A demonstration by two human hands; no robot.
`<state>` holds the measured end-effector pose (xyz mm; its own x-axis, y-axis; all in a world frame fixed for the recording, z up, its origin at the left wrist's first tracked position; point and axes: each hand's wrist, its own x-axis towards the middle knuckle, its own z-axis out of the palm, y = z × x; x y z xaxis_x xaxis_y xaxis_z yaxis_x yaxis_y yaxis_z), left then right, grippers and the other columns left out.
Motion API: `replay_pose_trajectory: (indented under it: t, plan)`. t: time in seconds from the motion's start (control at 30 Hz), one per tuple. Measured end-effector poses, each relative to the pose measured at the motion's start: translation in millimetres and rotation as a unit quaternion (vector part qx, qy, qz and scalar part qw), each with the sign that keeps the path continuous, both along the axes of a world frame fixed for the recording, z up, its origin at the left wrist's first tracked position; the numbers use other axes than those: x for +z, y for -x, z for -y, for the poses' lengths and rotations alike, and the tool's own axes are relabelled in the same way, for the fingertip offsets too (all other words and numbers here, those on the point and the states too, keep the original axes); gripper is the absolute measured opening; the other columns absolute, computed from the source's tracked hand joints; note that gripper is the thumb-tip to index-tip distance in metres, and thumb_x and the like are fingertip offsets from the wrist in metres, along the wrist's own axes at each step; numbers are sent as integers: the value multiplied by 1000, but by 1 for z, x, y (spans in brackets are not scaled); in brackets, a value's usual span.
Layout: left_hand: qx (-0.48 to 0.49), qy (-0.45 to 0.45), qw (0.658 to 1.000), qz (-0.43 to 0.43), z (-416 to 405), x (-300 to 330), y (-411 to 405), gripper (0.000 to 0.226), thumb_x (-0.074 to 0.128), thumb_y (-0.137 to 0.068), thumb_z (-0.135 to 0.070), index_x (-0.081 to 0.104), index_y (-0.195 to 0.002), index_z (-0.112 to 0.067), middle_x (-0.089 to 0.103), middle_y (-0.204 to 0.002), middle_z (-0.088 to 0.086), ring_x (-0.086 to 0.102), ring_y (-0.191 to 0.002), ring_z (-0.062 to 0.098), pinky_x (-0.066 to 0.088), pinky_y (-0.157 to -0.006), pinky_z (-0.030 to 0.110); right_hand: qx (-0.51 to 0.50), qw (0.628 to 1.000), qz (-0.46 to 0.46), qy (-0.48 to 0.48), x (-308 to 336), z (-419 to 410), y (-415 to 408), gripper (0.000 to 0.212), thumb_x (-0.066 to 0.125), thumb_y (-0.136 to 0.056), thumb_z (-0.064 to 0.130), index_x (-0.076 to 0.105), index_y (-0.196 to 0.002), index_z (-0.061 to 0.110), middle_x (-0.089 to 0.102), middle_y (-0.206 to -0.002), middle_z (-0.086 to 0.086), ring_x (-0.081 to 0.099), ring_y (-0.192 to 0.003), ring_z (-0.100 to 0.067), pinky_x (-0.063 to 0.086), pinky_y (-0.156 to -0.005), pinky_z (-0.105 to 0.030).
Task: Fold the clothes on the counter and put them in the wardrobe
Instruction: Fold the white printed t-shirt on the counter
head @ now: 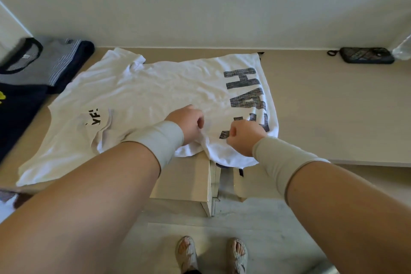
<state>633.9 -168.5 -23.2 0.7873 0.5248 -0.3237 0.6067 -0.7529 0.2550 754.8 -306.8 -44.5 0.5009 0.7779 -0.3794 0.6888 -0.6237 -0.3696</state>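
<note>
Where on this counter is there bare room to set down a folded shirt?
Free: the counter between the white T-shirt and the dark pouch, plus the strip in front of the pouch. Crowded: the left end, where dark clothes meet the shirt, and the front edge, where the left hand and right hand grip fabric.

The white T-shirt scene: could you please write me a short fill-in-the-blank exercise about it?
1. Both hands grip the ____ T-shirt on the counter.
2. The dark pouch lies at the counter's far ____ side.
3. The left hand and right hand hold the shirt's ____ edge.

Missing words: white; right; near
</note>
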Motion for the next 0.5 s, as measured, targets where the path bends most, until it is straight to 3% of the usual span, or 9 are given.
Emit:
replay_pose_trajectory:
  t: [0.1, 0.23, 0.37, 0.43, 0.5]
  plan:
    - [-57, -1, 998, -17, 10, -9, -4, 22, 48, -84, -9, 56, -84, -29, 48, -106, -5, 56, -96, 23, 41, -77, 29, 57, 997, 22, 57, -10, 5, 2, 25, 49, -94, 27, 64, -110, 13, 64, -112, -5, 59, -99, -24, 49, -85, -32]
    - [-73, 9, 997, -13, 12, -25, -4, 21, 55, -86, -21, 58, -104, -31, 44, -125, -5, 42, -121, 18, 37, -96, 27, 90, 993, 37, 71, -17, 11, -4, 42, 51, -92, 35, 56, -132, 23, 47, -135, -5, 45, -125, -27, 44, -102, -41]
    - [-145, -31, 981, -124, 20, -38, -4, 57, 60, -83, -29, 42, -137, -35, 23, -154, -3, 15, -144, 24, 30, -112, 43, 90, 993, 46, 56, -29, 16, -7, 63, 61, -81, 44, 44, -139, 28, 38, -135, 0, 34, -130, -24, 40, -104, -44]
    - [-144, -56, 978, -140, 20, -44, -4, 56, 58, -85, -28, 42, -138, -40, 23, -155, -2, 13, -145, 25, 31, -110, 46, 112, 990, 63, 50, -33, 19, -6, 72, 66, -79, 46, 39, -142, 27, 37, -137, 0, 34, -130, -24, 41, -104, -44]
    - [-135, -84, 983, -95, 19, -49, -4, 48, 55, -87, -23, 49, -132, -38, 28, -152, -2, 16, -143, 24, 26, -112, 45, 133, 988, 76, 28, -36, 25, -7, 77, 69, -78, 45, 35, -144, 25, 36, -140, 1, 35, -130, -23, 42, -103, -42]
